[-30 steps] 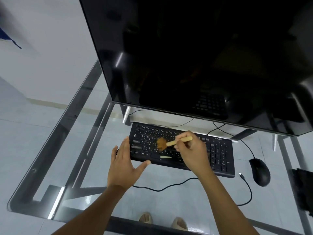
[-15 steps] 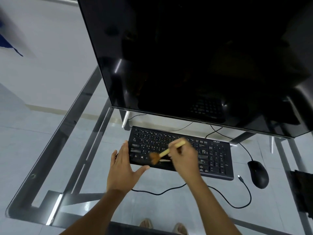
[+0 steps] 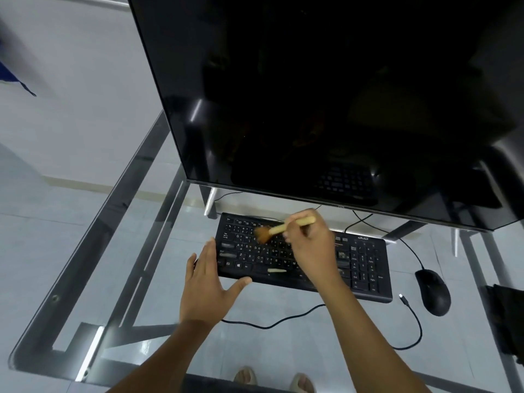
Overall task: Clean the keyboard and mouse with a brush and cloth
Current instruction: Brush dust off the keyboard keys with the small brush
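A black keyboard (image 3: 365,268) lies on the glass desk under the monitor. My right hand (image 3: 312,251) grips a small brush (image 3: 279,229) with a pale wooden handle; its brown bristles touch the upper-left key rows. My left hand (image 3: 207,285) lies flat with fingers spread at the keyboard's front-left corner, thumb along its front edge. A black mouse (image 3: 433,292) sits to the right of the keyboard. A dark cloth (image 3: 507,321) lies at the desk's right edge, partly cut off.
A large dark monitor (image 3: 312,95) stands just behind the keyboard. A loose black cable (image 3: 408,330) with a plug end curls in front of the keyboard. The glass desk (image 3: 71,279) has a metal frame; my feet show beneath it.
My right hand has swept the brush from the lower-left keys up to the top-left rows. My left hand has stayed in place at the keyboard's corner.
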Demonstrator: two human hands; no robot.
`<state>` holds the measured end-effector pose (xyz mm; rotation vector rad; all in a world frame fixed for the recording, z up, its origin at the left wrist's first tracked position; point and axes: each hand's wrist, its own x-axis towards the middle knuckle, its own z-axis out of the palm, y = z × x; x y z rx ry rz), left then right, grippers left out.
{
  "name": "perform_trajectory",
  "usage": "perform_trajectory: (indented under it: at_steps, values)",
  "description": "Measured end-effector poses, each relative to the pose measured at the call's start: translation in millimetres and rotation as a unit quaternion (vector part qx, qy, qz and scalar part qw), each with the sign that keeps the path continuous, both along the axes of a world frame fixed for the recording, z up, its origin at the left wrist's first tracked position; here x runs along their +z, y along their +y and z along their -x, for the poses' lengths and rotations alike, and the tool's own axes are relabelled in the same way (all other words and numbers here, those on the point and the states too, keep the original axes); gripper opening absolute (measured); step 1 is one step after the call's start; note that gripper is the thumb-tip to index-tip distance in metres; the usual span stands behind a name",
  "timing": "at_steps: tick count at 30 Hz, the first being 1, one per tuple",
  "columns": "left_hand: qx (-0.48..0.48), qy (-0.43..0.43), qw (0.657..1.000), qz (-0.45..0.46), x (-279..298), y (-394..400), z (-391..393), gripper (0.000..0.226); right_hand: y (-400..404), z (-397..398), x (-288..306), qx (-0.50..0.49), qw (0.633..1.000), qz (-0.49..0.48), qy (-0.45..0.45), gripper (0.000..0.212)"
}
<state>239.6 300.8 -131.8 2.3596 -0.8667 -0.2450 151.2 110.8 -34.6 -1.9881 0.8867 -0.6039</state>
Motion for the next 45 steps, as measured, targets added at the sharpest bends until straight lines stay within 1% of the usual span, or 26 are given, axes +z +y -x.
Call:
perform_trajectory:
  at_steps: [1, 2, 4, 6, 7, 9, 10, 12, 14, 15, 17, 19, 21, 23, 25, 27, 29, 31, 34, 35, 38, 39, 40, 42, 43, 45]
  values:
    - [0.000, -0.001, 1.000, -0.004, -1, 0, 0, 0.107, 4, 0, -3, 0.042, 0.999, -0.016, 0.022, 0.016]
    - [0.000, -0.002, 1.000, -0.006, 0, 0, 1, 0.107, 6, 0, -5, 0.055, 0.998, -0.002, 0.041, 0.014]
    - [-0.003, -0.004, 1.000, -0.002, 1, -1, 1, 0.106, 4, -3, -5, 0.007, 0.997, 0.075, 0.024, 0.011]
    - [-0.003, -0.008, 1.000, 0.006, 2, -1, 1, 0.105, 1, -6, -2, -0.038, 0.996, 0.084, -0.001, 0.012]
    - [-0.001, -0.008, 1.000, 0.003, 2, -1, 0, 0.104, 3, -7, -1, -0.027, 0.998, 0.064, -0.002, 0.013]
    - [0.000, -0.009, 1.000, -0.008, 2, -1, 0, 0.105, 10, -11, -6, 0.050, 0.998, 0.024, 0.032, 0.012]
    - [0.001, -0.011, 1.000, -0.012, 1, 0, 1, 0.106, 14, -11, -8, 0.064, 0.996, 0.036, 0.043, 0.011]
    - [-0.002, -0.010, 1.000, -0.011, 1, -1, 1, 0.105, 15, -14, -12, 0.019, 0.996, 0.082, 0.019, 0.009]
    - [-0.003, -0.013, 1.000, -0.009, 1, -2, 0, 0.104, 15, -20, -7, -0.032, 0.995, 0.094, -0.026, 0.010]
    - [-0.003, -0.015, 1.000, -0.013, 0, -2, 0, 0.104, 17, -22, -6, -0.025, 0.996, 0.075, -0.037, 0.010]
    - [-0.001, -0.016, 1.000, -0.022, -1, -1, 0, 0.104, 23, -30, -7, 0.049, 0.998, 0.035, -0.011, 0.009]
    - [0.002, -0.016, 1.000, -0.026, -1, -1, 0, 0.104, 25, -35, -8, 0.074, 0.995, 0.065, 0.028, 0.009]
    - [0.000, -0.018, 1.000, -0.021, -2, -2, 1, 0.105, 25, -39, -5, 0.024, 0.994, 0.110, 0.005, 0.011]
    - [0.000, -0.018, 1.000, -0.024, -4, -2, 0, 0.105, 25, -39, -2, 0.002, 0.993, 0.115, -0.012, 0.017]
    - [0.002, -0.015, 0.999, -0.030, -4, -1, 0, 0.106, 26, -37, -5, 0.069, 0.992, 0.102, 0.018, 0.018]
    - [0.002, -0.014, 0.999, -0.031, -4, -1, 0, 0.105, 26, -32, -8, 0.107, 0.988, 0.101, 0.051, 0.010]
    - [-0.004, -0.018, 0.999, -0.026, -4, -1, 0, 0.104, 20, -27, -8, 0.042, 0.991, 0.125, 0.037, 0.008]
    - [-0.005, -0.018, 1.000, -0.025, -4, -2, -1, 0.104, 14, -18, -5, 0.005, 0.994, 0.112, 0.016, 0.012]
    - [-0.005, -0.019, 0.999, -0.031, -5, -1, -1, 0.105, 15, -6, -6, 0.076, 0.995, 0.055, 0.039, 0.015]
    - [-0.006, -0.018, 0.999, -0.032, -4, -1, -1, 0.105, 14, -3, -6, 0.068, 0.995, 0.059, 0.049, 0.016]
    - [-0.007, -0.013, 1.000, -0.027, -4, -1, -1, 0.104, 1, 4, 2, -0.033, 0.995, 0.091, 0.020, 0.015]
    - [-0.007, -0.013, 1.000, -0.027, -4, -1, -1, 0.104, -2, 7, 3, -0.026, 0.997, 0.077, 0.016, 0.014]
    - [-0.006, -0.012, 0.999, -0.030, -4, 0, -1, 0.104, -4, 9, 4, -0.003, 0.999, 0.034, 0.013, 0.014]
    - [-0.006, -0.010, 0.999, -0.034, -4, 0, -2, 0.105, 1, 11, 5, 0.091, 0.993, -0.031, 0.062, 0.013]
    - [-0.007, -0.012, 0.999, -0.033, -4, 0, -1, 0.105, 3, 13, 4, 0.108, 0.990, -0.018, 0.084, 0.013]
    - [-0.008, -0.011, 0.999, -0.029, -2, -1, -1, 0.105, 1, 14, -1, 0.036, 0.995, 0.051, 0.076, 0.013]
